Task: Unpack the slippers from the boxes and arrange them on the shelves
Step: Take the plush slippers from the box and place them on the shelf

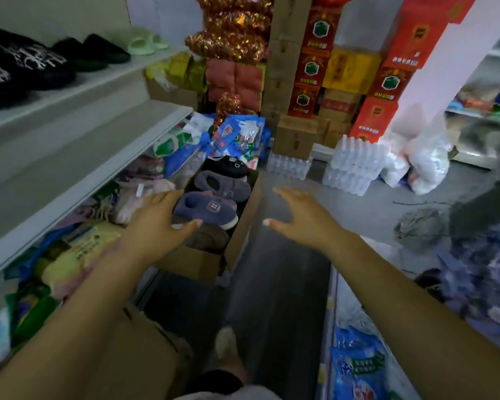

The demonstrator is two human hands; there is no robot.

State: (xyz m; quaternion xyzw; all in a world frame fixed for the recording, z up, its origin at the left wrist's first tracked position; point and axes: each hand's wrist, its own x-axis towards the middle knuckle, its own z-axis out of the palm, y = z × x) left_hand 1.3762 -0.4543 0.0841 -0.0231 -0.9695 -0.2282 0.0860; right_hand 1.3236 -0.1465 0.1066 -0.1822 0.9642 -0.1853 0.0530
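Hovering hands (156, 219) (303, 219) flanking slipper box (195, 265)

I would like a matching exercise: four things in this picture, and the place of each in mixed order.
Things: 1 blue slipper; 2 pale green sandals; 3 packs of water bottles; 4 red cartons.
Places: A on the floor; B in the cardboard box; C stacked high at the back; D on the upper shelf.
Pairs: 1-B, 2-D, 3-A, 4-C.

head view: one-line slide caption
Open left hand and right hand reach for a cardboard box of plush slippers beside the shelves.
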